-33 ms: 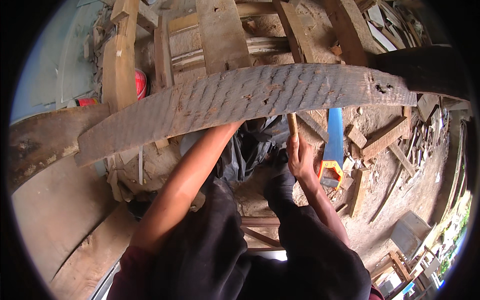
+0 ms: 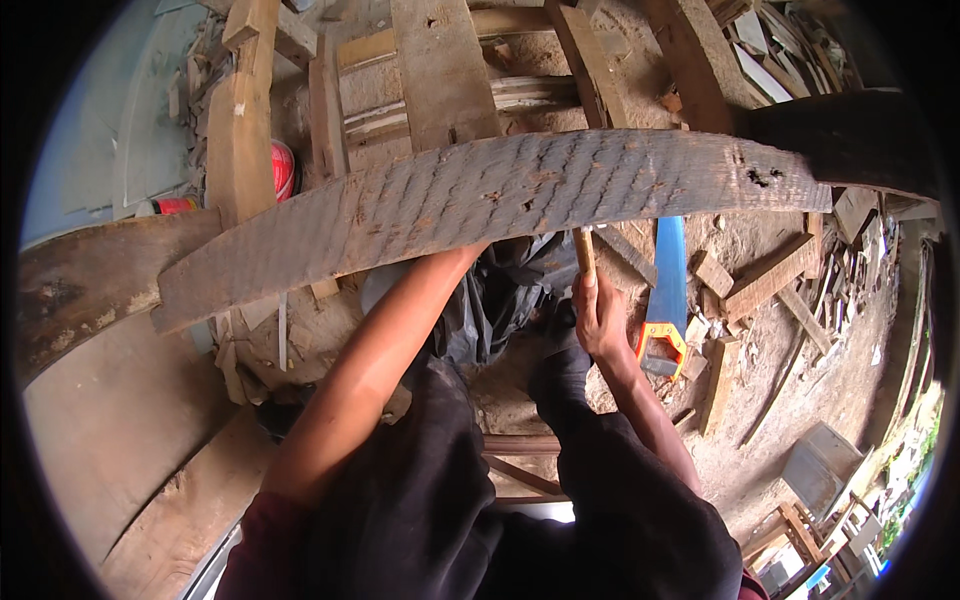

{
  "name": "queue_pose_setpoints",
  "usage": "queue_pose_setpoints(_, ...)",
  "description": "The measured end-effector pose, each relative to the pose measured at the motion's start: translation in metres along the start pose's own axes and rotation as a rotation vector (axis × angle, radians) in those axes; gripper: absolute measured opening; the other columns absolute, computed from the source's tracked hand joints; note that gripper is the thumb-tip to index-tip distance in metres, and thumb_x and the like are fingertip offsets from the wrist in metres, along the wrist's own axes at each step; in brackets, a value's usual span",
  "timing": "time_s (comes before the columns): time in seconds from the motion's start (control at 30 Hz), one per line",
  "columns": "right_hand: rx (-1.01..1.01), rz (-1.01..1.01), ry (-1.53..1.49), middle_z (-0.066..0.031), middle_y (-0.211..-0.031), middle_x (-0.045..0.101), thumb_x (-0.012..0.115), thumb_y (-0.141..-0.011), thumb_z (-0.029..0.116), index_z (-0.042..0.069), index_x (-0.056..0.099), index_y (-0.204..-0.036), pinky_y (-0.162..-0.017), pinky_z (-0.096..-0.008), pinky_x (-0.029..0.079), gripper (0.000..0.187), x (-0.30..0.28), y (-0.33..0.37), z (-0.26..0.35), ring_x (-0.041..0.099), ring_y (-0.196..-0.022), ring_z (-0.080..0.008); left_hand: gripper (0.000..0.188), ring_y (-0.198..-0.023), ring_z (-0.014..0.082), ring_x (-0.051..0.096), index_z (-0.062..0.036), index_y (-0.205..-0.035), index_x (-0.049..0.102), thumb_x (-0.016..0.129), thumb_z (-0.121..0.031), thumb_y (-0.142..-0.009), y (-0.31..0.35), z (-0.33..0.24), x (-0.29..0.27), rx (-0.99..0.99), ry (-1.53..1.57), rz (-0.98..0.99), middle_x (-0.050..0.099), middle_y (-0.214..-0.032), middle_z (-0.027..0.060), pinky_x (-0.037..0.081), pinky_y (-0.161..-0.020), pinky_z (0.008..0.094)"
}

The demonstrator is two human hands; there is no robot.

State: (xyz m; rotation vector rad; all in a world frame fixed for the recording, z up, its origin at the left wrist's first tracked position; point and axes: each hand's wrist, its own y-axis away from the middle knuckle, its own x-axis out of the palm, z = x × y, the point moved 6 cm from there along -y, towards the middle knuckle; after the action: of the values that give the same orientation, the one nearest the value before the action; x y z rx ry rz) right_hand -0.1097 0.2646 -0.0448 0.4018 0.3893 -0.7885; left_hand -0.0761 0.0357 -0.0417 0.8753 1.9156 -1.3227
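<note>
A long, rough-sawn wooden plank [image 2: 440, 205] stretches across the view in front of me, dark saw marks running over its face. My left forearm [image 2: 385, 335] reaches up to the plank's lower edge, and the hand itself is hidden behind the wood. Just below the plank, right of the middle, my right hand [image 2: 603, 318] is closed round a slim wooden handle [image 2: 584, 252]. The top of that handle disappears behind the plank, so its tool head does not show. Beside the right hand lies a handsaw [image 2: 670, 280] with a blue blade and an orange-yellow grip.
Dark timber [image 2: 850, 140] meets the plank's right end, and a brown board [image 2: 110, 275] its left. Beyond stand upright beams [image 2: 440, 80]. Wood offcuts [image 2: 770, 275] litter the ground at right. Black plastic [image 2: 480, 310] lies between my arms; a red container [image 2: 284, 168] is at far left.
</note>
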Motion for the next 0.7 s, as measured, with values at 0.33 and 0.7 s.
queue_pose_setpoints(0.33,-0.194,0.044,-0.147,-0.0221,-0.06,0.051,0.039,-0.103,0.037,-0.003,0.052,-0.089,-0.054,-0.045,0.045,0.044,0.0,0.0,0.034,0.056,-0.059,-0.0449,0.04,-0.107,0.0331,0.062,-0.0048,-0.113,0.07,0.074,-0.034,-0.085,0.0,0.003,-0.006,-0.001,-0.005,-0.002,0.069,-0.111,0.0142,0.046,-0.096,0.0425)
queue_pose_setpoints(0.7,-0.099,0.012,0.067,-0.0244,-0.06,0.055,0.038,-0.104,0.04,-0.002,0.052,-0.086,-0.054,-0.05,0.046,0.047,-0.009,-0.005,0.023,0.06,-0.059,-0.0477,0.041,-0.108,0.033,0.062,-0.0049,-0.113,0.07,0.074,-0.035,-0.085,-0.002,-0.002,-0.014,-0.001,-0.015,-0.014,0.069,-0.112,0.0142,0.045,-0.097,0.0427)
